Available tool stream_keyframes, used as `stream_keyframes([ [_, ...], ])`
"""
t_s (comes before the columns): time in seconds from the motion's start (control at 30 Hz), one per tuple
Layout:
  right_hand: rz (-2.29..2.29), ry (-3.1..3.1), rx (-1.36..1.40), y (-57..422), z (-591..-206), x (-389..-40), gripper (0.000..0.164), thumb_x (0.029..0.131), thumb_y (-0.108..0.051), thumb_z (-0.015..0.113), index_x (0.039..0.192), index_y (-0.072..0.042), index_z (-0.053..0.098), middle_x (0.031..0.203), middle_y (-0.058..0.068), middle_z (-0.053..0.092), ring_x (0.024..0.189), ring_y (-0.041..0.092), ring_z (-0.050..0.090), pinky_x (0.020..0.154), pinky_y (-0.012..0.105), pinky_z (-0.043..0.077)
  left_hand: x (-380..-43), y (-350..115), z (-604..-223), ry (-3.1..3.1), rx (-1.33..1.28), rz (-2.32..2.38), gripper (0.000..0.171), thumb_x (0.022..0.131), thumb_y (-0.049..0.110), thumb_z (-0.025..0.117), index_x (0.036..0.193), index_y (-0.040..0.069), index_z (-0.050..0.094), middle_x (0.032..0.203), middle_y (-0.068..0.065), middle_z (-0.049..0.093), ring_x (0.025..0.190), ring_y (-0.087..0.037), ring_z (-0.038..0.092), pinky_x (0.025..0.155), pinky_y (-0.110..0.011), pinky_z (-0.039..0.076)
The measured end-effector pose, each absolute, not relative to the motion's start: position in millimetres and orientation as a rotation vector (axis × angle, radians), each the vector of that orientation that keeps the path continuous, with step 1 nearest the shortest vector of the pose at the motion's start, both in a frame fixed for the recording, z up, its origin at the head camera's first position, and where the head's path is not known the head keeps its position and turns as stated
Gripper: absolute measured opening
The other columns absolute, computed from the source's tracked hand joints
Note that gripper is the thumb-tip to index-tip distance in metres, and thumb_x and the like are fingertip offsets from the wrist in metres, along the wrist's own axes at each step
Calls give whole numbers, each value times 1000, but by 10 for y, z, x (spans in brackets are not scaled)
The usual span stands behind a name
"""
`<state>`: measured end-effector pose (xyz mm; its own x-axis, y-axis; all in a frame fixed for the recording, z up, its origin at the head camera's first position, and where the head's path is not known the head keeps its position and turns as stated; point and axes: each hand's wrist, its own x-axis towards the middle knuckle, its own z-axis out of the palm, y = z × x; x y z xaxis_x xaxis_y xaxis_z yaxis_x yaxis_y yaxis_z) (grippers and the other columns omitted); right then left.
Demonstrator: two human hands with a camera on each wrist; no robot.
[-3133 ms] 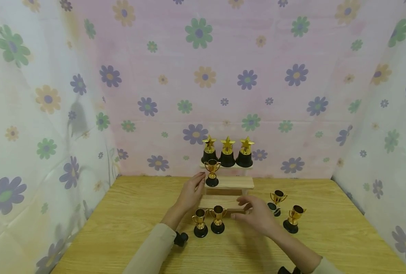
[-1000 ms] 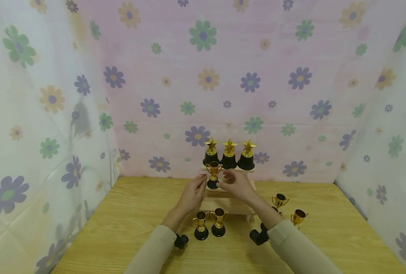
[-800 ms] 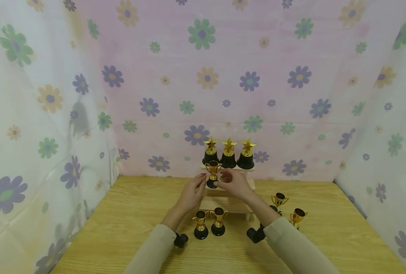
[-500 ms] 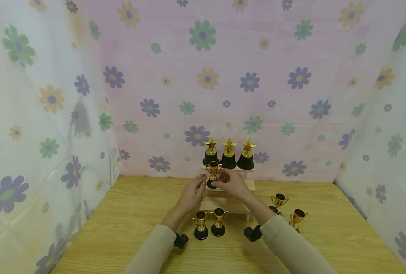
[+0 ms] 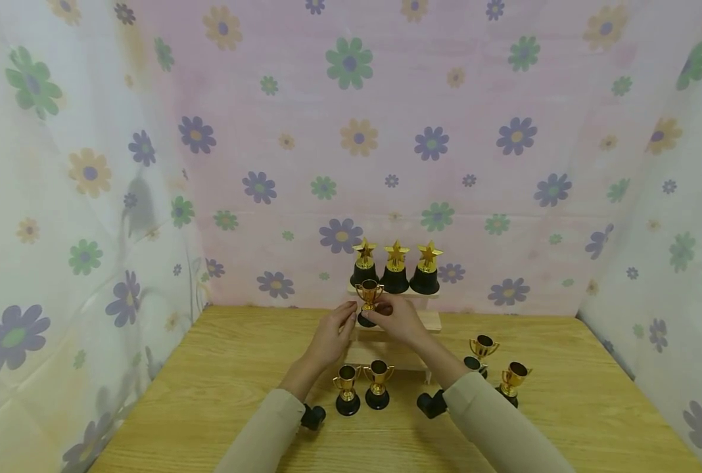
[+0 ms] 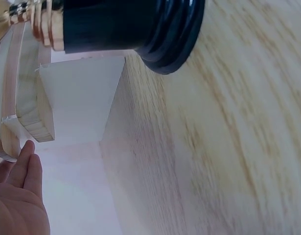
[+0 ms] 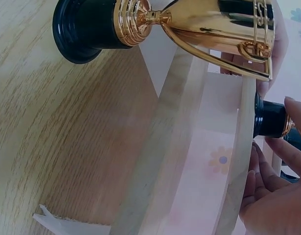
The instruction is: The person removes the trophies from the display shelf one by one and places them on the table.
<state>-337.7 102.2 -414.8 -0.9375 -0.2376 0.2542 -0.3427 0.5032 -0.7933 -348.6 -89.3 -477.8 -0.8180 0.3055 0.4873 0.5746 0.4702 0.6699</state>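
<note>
A small gold trophy cup (image 5: 368, 291) with a black base stands upright at the left of the middle step of a light wooden tiered stand (image 5: 430, 320). My right hand (image 5: 399, 322) pinches it low down between thumb and fingers; in the right wrist view the thumb and a finger lie on either side of its black base (image 7: 272, 119). My left hand (image 5: 330, 335) is just left of the stand with straight fingers, and the left wrist view has its fingertips (image 6: 30, 152) by the end of a step.
Three gold star trophies (image 5: 396, 263) line the top step. Two trophy cups (image 5: 348, 387) stand on the table (image 5: 233, 394) before the stand, and three more (image 5: 513, 378) are grouped at the right. Flowered cloth (image 5: 304, 118) hangs behind and at both sides.
My right hand has come from in front of the lower step up to the trophy cup on the middle step, its thumb moving left across the base. The left hand has stayed in place.
</note>
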Motion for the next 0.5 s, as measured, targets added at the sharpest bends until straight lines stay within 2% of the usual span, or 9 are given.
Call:
stream_keyframes([
  [0.23,1349,-2627,550,1023,-4170,-3408,22,97,-20,73,114,-6,74,107,14,74,94,29,72,74,38,61,-3480,-887,-4755,-2432,-738,-1290,40,110,10,47,141,-14,52,150,-32,46,140,-43,46,106,-50,50],
  [0.5,1347,-2632,563,1020,-4184,-3398,21,98,-18,71,115,-5,73,106,14,73,90,28,70,69,33,58,-3476,-879,-4771,-2418,-737,-1292,40,110,10,47,141,-14,52,149,-32,48,139,-44,47,106,-50,50],
])
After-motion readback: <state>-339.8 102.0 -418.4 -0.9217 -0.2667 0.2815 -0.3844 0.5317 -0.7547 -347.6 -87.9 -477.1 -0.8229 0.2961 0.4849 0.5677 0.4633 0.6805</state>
